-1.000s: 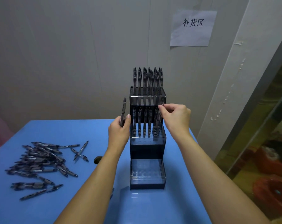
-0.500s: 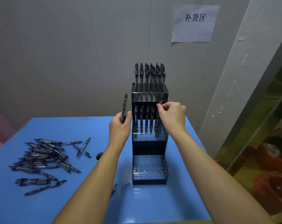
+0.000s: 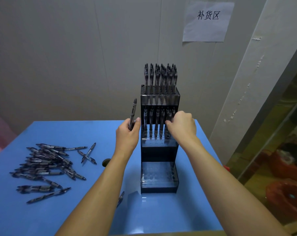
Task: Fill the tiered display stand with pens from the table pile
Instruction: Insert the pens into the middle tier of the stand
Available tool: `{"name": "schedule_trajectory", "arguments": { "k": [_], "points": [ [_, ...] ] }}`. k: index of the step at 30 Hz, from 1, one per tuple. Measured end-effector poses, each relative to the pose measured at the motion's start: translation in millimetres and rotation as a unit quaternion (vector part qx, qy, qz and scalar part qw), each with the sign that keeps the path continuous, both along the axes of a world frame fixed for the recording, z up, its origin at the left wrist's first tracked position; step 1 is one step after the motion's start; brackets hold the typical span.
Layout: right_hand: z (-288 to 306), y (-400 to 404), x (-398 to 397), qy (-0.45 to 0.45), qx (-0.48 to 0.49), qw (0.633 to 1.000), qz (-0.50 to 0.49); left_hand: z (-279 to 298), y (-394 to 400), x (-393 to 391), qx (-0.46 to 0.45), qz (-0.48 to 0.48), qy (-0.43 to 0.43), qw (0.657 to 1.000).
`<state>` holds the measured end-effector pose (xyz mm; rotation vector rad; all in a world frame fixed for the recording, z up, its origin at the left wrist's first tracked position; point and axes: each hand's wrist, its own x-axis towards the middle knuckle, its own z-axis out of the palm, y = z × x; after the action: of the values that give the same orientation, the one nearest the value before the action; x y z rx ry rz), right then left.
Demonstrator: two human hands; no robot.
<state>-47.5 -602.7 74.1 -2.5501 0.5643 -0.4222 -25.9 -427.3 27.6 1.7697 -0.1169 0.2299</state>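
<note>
Pens (image 3: 47,165) lie in a loose pile on the left part of the blue counter (image 3: 76,210), most pointing roughly left-right; two more (image 3: 88,155) lie crossed just right of the pile. Tiered display stand (image 3: 158,142), dark with clear fronts, stands upright near the counter's middle, close to the far edge.

Top tier: packed with upright pens (image 3: 159,77). Middle tier: one row of pens (image 3: 153,123) standing at the back, front holes open. Bottom tier (image 3: 158,176): holes visible, no pens standing in it.

Left hand (image 3: 127,133): just left of the stand at middle-tier height, fingers curled round one pen (image 3: 132,113), held upright with its top well above the fist. Grip clamped on that pen.

Right hand (image 3: 181,126): at the right end of the middle tier, fingers bent, fingertips (image 3: 168,122) closed on a pen (image 3: 168,114) standing in the row there. Grip pinched on it; the lower part of that pen is hidden behind the hand.

Small dark round object (image 3: 105,162) on the counter beside the left forearm. Another pen (image 3: 120,199) partly hidden under that forearm. White paper sign (image 3: 207,22) with printed characters on the wall above and right of the stand.
</note>
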Motion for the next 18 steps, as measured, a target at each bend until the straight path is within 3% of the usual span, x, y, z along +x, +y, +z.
{"name": "schedule_trajectory", "arguments": {
  "k": [3,8,18],
  "points": [
    [11.5,2.9,-8.8,-0.006,-0.032,0.999,0.019,1.7,0.4,-1.8,0.000,-0.005,0.003,1.000],
    [32.2,29.0,-21.6,-0.091,0.173,0.964,0.178,8.2,-3.4,-7.6,-0.003,-0.023,-0.005,1.000],
    [26.8,53.4,-19.0,-0.108,0.168,0.957,0.212,19.6,-3.3,-12.9,0.027,-0.066,-0.017,0.997]
  ]
}}
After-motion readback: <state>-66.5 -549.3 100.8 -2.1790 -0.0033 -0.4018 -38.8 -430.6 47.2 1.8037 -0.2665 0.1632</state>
